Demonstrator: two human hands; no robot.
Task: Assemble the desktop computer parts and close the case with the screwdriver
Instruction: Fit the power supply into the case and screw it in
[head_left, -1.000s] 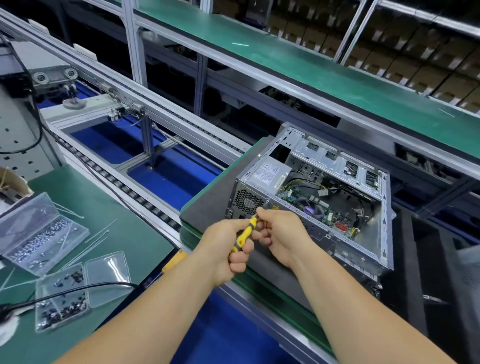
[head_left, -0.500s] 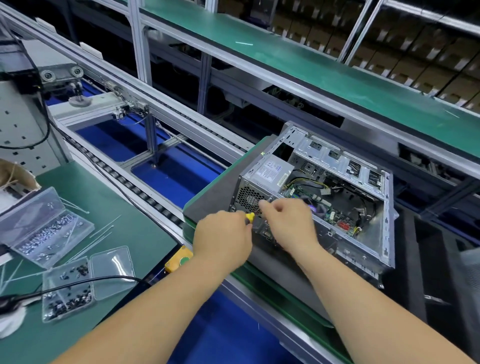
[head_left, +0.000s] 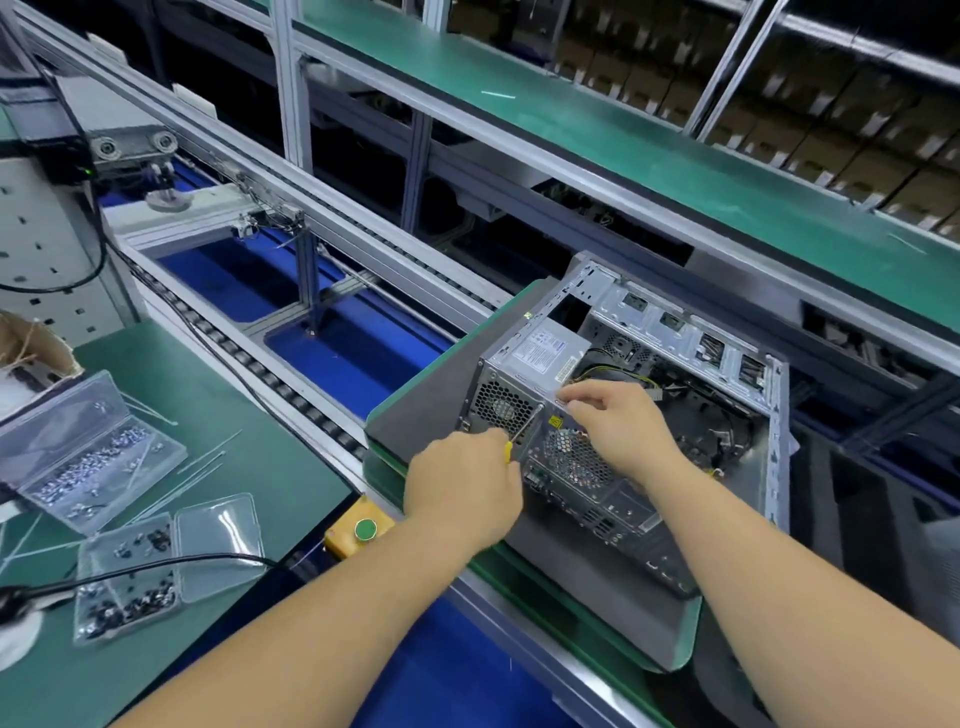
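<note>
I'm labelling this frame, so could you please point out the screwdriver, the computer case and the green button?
screwdriver (head_left: 525, 430), head view, metal shaft.
computer case (head_left: 775, 441), head view, right frame edge.
green button (head_left: 365, 530), head view, button top.

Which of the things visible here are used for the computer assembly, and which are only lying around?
In use:
- computer case, open side up
- screwdriver, gripped by the left hand, tip at the case's rear panel
- right hand, fingers on the power supply

Lying about:
- box of silver screws, open
- box of dark screws, open
- black cable
- yellow button box
</note>
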